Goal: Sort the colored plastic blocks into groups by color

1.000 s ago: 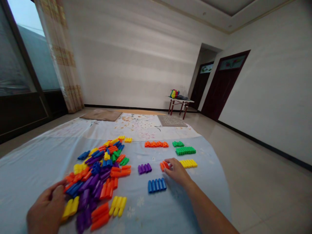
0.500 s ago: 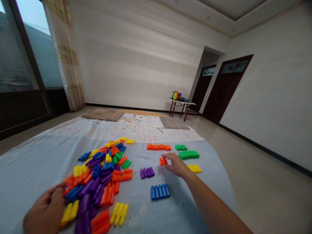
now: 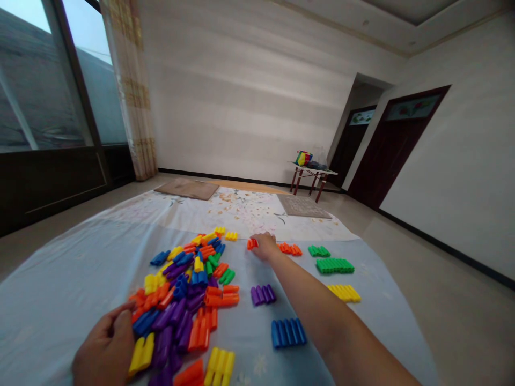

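Note:
My right hand (image 3: pixel 264 246) is closed on a small orange tube block (image 3: pixel 252 244) at the left end of the orange row (image 3: pixel 290 249). The hand hides part of that row. At the lower left, my left hand (image 3: pixel 107 343) pinches an orange tube block (image 3: pixel 137 300) at the near edge of a mixed pile, its grip partly hidden. Purple blocks (image 3: pixel 163 343), yellow blocks (image 3: pixel 141 354) and blue blocks (image 3: pixel 145 321) lie close to its fingers. Under my right forearm's left side are a purple row (image 3: pixel 263 295) and a blue row (image 3: pixel 288 333).
Green rows (image 3: pixel 335 266) and a yellow row (image 3: pixel 345 292) lie to the right on the blue cloth (image 3: pixel 386 321). Two mats (image 3: pixel 187 188) rest at the table's far side. Beyond stands a small side table (image 3: pixel 314 169) with a colourful bag (image 3: pixel 303 158).
My right hand has moved away from me and left, carrying the orange block to the orange row's left end. My left hand stays at the pile. The view has shifted left.

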The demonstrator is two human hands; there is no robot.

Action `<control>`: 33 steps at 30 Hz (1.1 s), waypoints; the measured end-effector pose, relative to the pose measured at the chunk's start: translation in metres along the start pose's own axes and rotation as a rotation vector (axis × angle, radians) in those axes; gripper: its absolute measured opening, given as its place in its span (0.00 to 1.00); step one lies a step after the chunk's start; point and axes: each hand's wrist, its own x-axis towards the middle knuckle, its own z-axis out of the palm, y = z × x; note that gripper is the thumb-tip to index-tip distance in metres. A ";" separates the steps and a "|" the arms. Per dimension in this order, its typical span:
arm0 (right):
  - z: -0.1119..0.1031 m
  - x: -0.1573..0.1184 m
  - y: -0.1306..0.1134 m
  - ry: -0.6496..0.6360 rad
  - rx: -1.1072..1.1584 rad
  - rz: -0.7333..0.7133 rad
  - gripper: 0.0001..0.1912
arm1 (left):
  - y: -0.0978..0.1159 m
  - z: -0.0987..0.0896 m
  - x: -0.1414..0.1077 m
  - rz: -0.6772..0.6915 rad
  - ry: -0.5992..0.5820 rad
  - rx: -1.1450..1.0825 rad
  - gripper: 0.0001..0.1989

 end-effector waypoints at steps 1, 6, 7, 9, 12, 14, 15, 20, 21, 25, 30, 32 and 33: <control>0.003 0.002 0.001 -0.013 -0.009 0.014 0.21 | 0.007 -0.003 -0.003 -0.047 -0.026 -0.012 0.20; 0.002 0.002 0.008 -0.033 -0.025 0.045 0.20 | 0.028 -0.012 -0.011 -0.132 -0.072 -0.055 0.19; -0.001 0.001 0.008 -0.027 -0.020 0.040 0.22 | 0.030 -0.012 -0.011 -0.141 -0.069 -0.062 0.19; -0.007 -0.004 0.003 -0.002 -0.004 0.022 0.24 | 0.032 -0.012 -0.011 -0.148 -0.064 -0.073 0.18; -0.016 -0.022 -0.016 0.048 0.053 -0.063 0.23 | 0.032 -0.011 -0.011 -0.134 -0.055 -0.098 0.17; -0.020 -0.041 -0.033 0.049 0.157 -0.217 0.21 | 0.030 -0.010 -0.011 -0.125 -0.050 -0.114 0.17; -0.021 -0.051 -0.042 0.034 0.218 -0.311 0.19 | 0.029 -0.009 -0.011 -0.118 -0.047 -0.118 0.17; -0.016 -0.095 -0.072 -0.103 0.263 -0.515 0.20 | 0.029 -0.010 -0.011 -0.097 -0.029 -0.097 0.18; -0.013 -0.100 -0.073 -0.123 0.221 -0.502 0.22 | 0.030 -0.011 -0.011 -0.092 -0.030 -0.095 0.18; -0.008 -0.112 -0.071 -0.138 0.139 -0.428 0.24 | 0.033 -0.015 -0.012 -0.084 -0.051 -0.088 0.18; -0.016 -0.124 -0.050 0.030 0.419 -0.309 0.33 | 0.030 -0.013 -0.010 -0.073 -0.063 -0.063 0.19; -0.017 -0.125 -0.033 0.097 0.536 -0.219 0.30 | 0.028 -0.012 -0.010 -0.064 -0.065 -0.040 0.20; -0.015 -0.125 -0.023 0.132 0.582 -0.164 0.27 | 0.027 -0.012 -0.010 -0.061 -0.069 -0.034 0.21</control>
